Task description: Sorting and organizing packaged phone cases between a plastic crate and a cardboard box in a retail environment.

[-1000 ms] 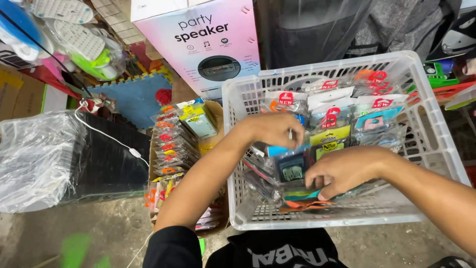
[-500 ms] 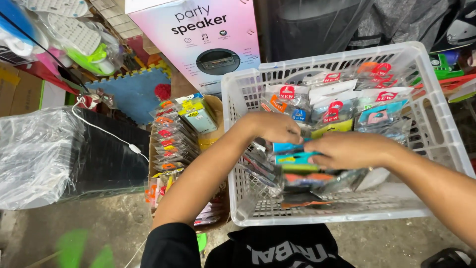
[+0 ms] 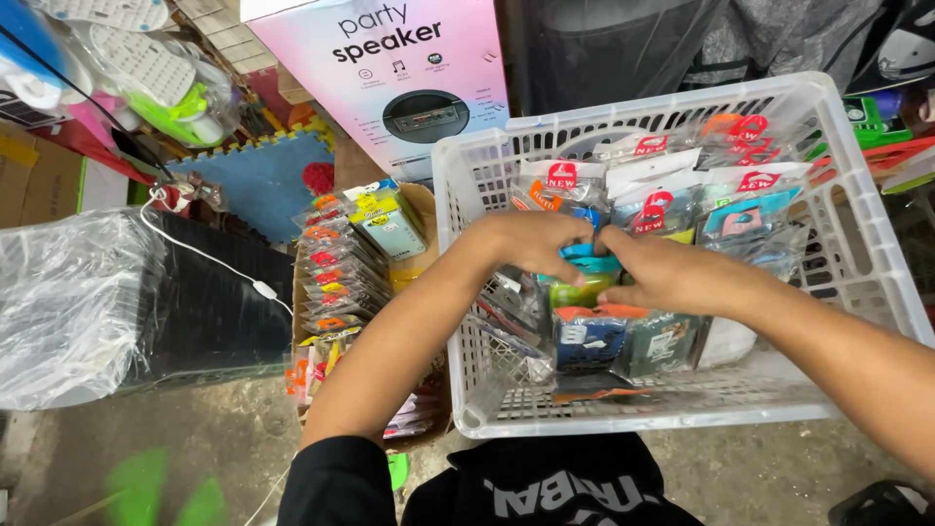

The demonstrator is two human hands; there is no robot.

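Cluttered stock crowds a rough grey concrete floor (image 3: 146, 438), with a tall pink-and-white carton (image 3: 409, 78) standing at the back and a dark block wrapped in clear plastic film (image 3: 88, 302) on the left, a white cable (image 3: 224, 268) trailing across its top. Beside that sits an open cardboard box (image 3: 419, 209) filled with a leaning row of small packets (image 3: 331, 282) with orange and yellow headers. A blue foam mat (image 3: 258, 180) with jigsaw edges lies behind it. Directly below the camera is a white plastic basket (image 3: 857, 244) with slotted walls, filled with small clear bagged items (image 3: 672, 200) that carry red header tags, stacked in rows toward the far wall. Both hands meet over the middle of the basket. The left hand (image 3: 531, 244) is curled, fingers folded down onto a bundle of packets (image 3: 589, 268) showing blue and green, which sits in the middle of the basket among the other bags. The right hand (image 3: 672, 278) comes in from the right, its fingers closed over the same bundle so that the fingertips of the two hands touch or nearly touch. More packets (image 3: 609, 341) in dark blue and grey stand just beneath the hands, toward the near wall of the basket. A black garment (image 3: 545, 487) with pale lettering shows at the lower edge, and the left arm wears a black sleeve (image 3: 341, 482).
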